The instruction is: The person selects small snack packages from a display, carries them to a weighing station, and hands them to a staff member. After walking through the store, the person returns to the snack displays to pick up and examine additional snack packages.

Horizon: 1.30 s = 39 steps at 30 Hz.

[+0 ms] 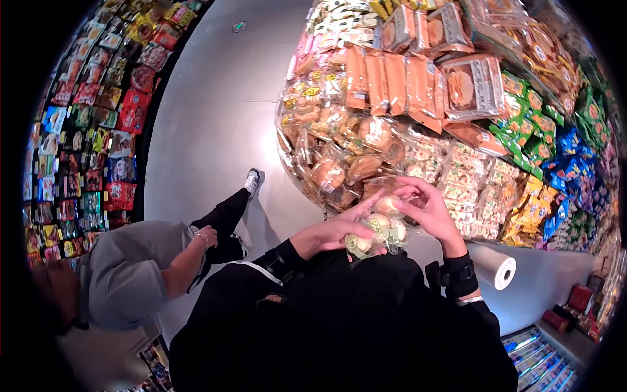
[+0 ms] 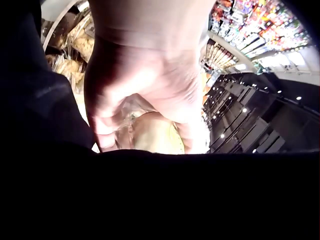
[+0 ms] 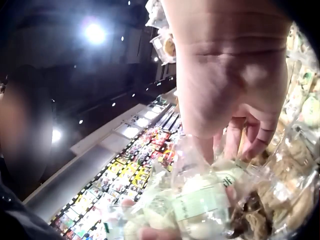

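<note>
Small round cream-coloured buns in clear wrappers with pale green labels [image 1: 385, 228] are gathered between both hands, in front of the black top. My left hand [image 1: 330, 234] holds several of these packets from the left, with its fingers bent around them. In the left wrist view, one pale wrapped bun [image 2: 155, 134] shows below the palm. From the right, my right hand [image 1: 428, 208] pinches a wrapped bun [image 1: 387, 206] at the top of the group. Its wrapper and a green-labelled packet [image 3: 200, 207] show below the fingers in the right wrist view.
A curved display ahead bears brown wrapped buns [image 1: 328, 173], orange packets [image 1: 395, 81], green bags [image 1: 522, 117] and yellow bags [image 1: 532, 206]. At right is a white roll [image 1: 499, 269]. Another person in a grey shirt [image 1: 127, 274] stands at left, before snack shelves [image 1: 85, 144].
</note>
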Available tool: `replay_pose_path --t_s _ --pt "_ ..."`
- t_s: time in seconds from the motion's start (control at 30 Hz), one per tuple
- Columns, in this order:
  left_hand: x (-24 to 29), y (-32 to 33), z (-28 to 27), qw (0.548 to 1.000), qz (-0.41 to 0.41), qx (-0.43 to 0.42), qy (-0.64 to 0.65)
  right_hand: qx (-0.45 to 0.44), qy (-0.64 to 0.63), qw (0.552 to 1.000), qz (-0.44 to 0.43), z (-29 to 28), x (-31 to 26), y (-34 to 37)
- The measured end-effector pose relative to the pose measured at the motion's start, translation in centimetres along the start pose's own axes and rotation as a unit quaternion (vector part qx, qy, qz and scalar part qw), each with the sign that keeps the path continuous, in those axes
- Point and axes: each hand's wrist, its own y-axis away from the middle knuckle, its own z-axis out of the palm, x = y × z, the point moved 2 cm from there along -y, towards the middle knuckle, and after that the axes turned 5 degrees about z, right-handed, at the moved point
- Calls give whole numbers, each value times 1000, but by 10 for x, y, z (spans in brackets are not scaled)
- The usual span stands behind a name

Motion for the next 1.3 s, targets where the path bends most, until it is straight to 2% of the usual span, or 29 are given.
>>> replay_pose_path --t_s 0.07,0.1,0.23,0.27,0.3,0.4,0.47,0.53,0.57,0.6,0.67,0.73,0.8,0.83,0.87,0.9,0.93,0.97,1.0,1.07,1.1,1.13,1.17,1.2,1.27,1.3 --pt "-6 -11 -3 992 -51 -86 82 44 -47 998 8 -12 13 7" --pt "-9 -16 -1 990 -52 -89 94 75 -60 995 6 -19 19 10" --pt "-5 -29 11 995 -71 -10 63 201 -67 977 -4 -53 30 22" --pt "-5 -31 13 995 -80 -17 59 238 -65 969 -11 -68 39 23" --pt "-5 -31 14 995 -87 -19 50 252 -80 964 -16 -85 49 22" --pt "-5 -32 26 995 -96 -6 -12 304 -137 941 53 -124 76 24" --pt "-4 -29 28 994 -94 -1 -57 317 -141 937 45 -140 89 22" --pt "-4 -25 30 994 -89 2 -69 347 -52 936 33 -152 100 17" --pt "-5 -24 28 993 -88 6 -73 342 7 939 -10 -157 105 11" --pt "-5 -22 27 993 -87 10 -77 340 5 940 -12 -158 108 4" --pt "-4 -19 27 994 -81 21 -76 331 167 927 -62 -160 110 -8" --pt "-8 -17 21 994 -75 31 -73 306 175 935 -30 -157 102 -18" --pt "-12 -17 13 998 -64 27 -5 269 312 907 -89 -149 91 -25" --pt "-12 -17 17 998 -61 29 -5 249 300 921 -24 -146 91 -29" --pt "-12 -16 21 997 -44 66 -12 246 300 921 -25 -145 93 -31" --pt "-10 -16 27 994 -27 103 -19 271 389 875 -96 -140 90 -31" --pt "-9 -16 22 994 -25 106 -17 292 471 816 -166 -135 86 -32" --pt "-9 -15 14 994 -45 94 -15 342 467 795 -179 -132 86 -27" --pt "-9 -15 9 995 -64 81 -12 339 468 796 -181 -123 77 -23" --pt "-10 -20 15 996 -47 76 -8 377 368 814 -243 -105 49 -7" --pt "-6 -24 24 996 -17 83 -9 322 296 876 -203 -86 26 6" --pt "-4 -26 29 996 12 90 -9 237 201 944 -109 -75 19 15" --pt "-4 -29 29 996 13 90 -9 142 60 984 -90 -63 19 20" --pt "-3 -32 30 997 24 75 20 142 60 984 -90 -54 13 26" --pt "-4 -36 31 997 32 58 48 50 -56 997 -34 -40 3 35" --pt "-5 -37 31 996 46 40 71 42 -68 996 -29 -44 8 33"
